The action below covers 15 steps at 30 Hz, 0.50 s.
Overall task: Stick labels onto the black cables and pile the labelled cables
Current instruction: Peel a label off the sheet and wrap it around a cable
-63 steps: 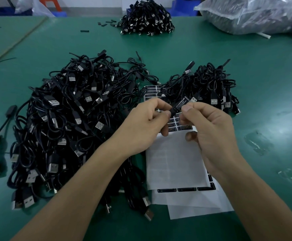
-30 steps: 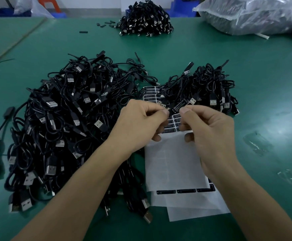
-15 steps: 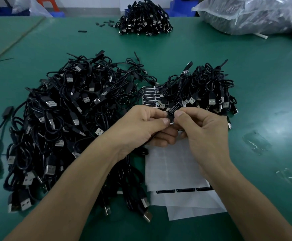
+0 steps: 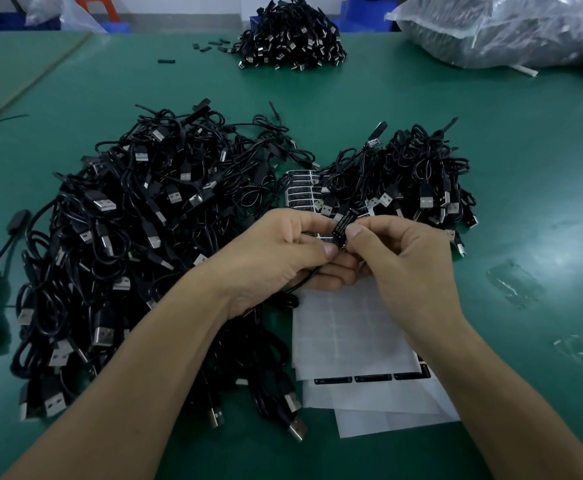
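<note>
On the green table [image 4: 512, 140], above the white label sheets [image 4: 349, 336], both hands meet on one black cable [image 4: 342, 227]. The left hand [image 4: 276, 258] pinches it, and the right hand [image 4: 404, 261] pinches its labelled end. A big heap [image 4: 137, 237] lies left, with a smaller heap [image 4: 418, 174] just beyond the hands.

Dim, cool light from overhead — soft and even.
Pale glare on the green table [image 4: 557, 251] at right; soft shadows beside the cable heap [image 4: 127, 237]; wide-angle bending at edges.
</note>
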{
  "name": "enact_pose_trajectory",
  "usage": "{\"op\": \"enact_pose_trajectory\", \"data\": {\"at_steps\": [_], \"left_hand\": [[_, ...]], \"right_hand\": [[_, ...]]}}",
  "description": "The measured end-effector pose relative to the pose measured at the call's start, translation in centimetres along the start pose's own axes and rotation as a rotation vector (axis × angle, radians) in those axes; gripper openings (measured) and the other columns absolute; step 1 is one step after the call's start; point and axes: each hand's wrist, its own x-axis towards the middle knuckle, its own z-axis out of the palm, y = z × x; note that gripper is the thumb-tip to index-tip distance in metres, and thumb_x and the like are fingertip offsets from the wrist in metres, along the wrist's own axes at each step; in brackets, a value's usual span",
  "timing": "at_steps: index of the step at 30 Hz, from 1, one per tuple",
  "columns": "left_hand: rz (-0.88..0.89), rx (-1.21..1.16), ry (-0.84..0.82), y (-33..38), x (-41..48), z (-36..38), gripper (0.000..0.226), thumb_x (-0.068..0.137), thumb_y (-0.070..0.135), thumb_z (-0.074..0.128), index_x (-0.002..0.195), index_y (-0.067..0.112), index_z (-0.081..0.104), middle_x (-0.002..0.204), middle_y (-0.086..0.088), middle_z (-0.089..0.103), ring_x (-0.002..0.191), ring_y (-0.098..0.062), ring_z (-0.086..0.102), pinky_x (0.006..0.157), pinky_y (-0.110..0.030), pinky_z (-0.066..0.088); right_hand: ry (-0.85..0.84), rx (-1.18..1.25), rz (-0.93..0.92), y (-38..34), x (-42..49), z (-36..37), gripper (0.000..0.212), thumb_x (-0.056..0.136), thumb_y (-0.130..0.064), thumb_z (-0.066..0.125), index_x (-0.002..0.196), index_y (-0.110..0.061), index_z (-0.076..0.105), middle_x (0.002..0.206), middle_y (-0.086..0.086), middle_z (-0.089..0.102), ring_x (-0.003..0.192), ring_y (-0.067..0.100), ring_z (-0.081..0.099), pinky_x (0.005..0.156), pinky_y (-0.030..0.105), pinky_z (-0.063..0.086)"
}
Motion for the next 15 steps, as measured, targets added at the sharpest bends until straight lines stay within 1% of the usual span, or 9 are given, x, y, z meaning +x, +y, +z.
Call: {"op": "enact_pose_trajectory", "data": {"at_steps": [5, 7, 11, 15], "left_hand": [[-0.010, 0.019, 0.027, -0.08, 0.12, -0.01, 0.019, 0.101, -0.002, 0.051, 0.106, 0.006, 0.068, 0.082, -0.008, 0.076, 0.072, -0.013, 0.073, 0.062, -0.018, 0.057], [-0.011, 0.031, 0.033, -0.07, 0.18, -0.01, 0.019, 0.101, -0.001, 0.050, 0.106, 0.004, 0.068, 0.081, -0.008, 0.075, 0.070, -0.012, 0.073, 0.062, -0.018, 0.057], [-0.022, 0.039, 0.038, -0.01, 0.13, 0.05, 0.020, 0.103, 0.001, 0.048, 0.110, -0.001, 0.066, 0.080, -0.006, 0.074, 0.069, -0.011, 0.072, 0.061, -0.017, 0.056], [-0.029, 0.044, 0.034, 0.01, 0.09, 0.04, 0.020, 0.103, 0.001, 0.047, 0.109, -0.001, 0.067, 0.081, -0.007, 0.074, 0.070, -0.011, 0.072, 0.062, -0.017, 0.057]], "right_hand": [[0.019, -0.089, -0.028, 0.05, 0.06, -0.03, 0.016, 0.093, -0.020, 0.067, 0.080, -0.024, 0.075, 0.069, -0.004, 0.071, 0.066, 0.016, 0.065, 0.067, 0.042, 0.058], [0.022, -0.096, -0.032, 0.01, 0.08, 0.00, 0.016, 0.093, -0.020, 0.067, 0.080, -0.024, 0.075, 0.069, -0.003, 0.071, 0.068, 0.020, 0.066, 0.069, 0.046, 0.058], [0.034, -0.096, -0.031, -0.01, 0.09, -0.01, 0.016, 0.093, -0.019, 0.068, 0.080, -0.023, 0.075, 0.069, -0.002, 0.071, 0.069, 0.026, 0.067, 0.069, 0.049, 0.057], [0.047, -0.105, -0.024, -0.10, 0.04, 0.07, 0.015, 0.092, -0.020, 0.068, 0.079, -0.024, 0.075, 0.070, -0.004, 0.072, 0.068, 0.021, 0.067, 0.069, 0.049, 0.058]]}}
